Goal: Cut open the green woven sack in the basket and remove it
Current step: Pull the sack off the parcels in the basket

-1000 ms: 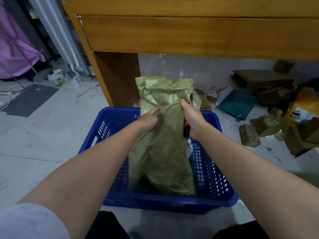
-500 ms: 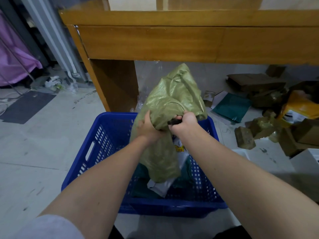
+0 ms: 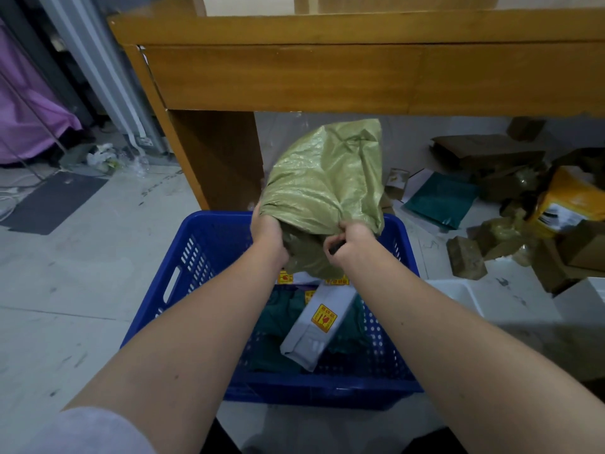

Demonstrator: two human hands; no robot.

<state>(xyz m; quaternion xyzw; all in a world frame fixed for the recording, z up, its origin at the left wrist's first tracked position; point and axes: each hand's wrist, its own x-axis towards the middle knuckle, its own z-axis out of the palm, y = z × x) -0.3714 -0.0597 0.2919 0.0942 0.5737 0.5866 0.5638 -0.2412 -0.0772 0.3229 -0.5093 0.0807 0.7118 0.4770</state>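
Note:
The green woven sack is bunched up and held above the far end of the blue plastic basket. My left hand grips its left side. My right hand grips its right side, with a dark tool handle also in that fist. Inside the basket lie a grey parcel with yellow fragile stickers and dark green packets, uncovered below the sack.
A wooden desk stands just beyond the basket, its leg at the left. Cardboard boxes and packaging litter the floor to the right. A dark mat lies at the left. A white tray sits right of the basket.
The sack has been gathered and lifted out of the basket, from hanging long inside it to bunched above the far rim. The parcels underneath have come into view.

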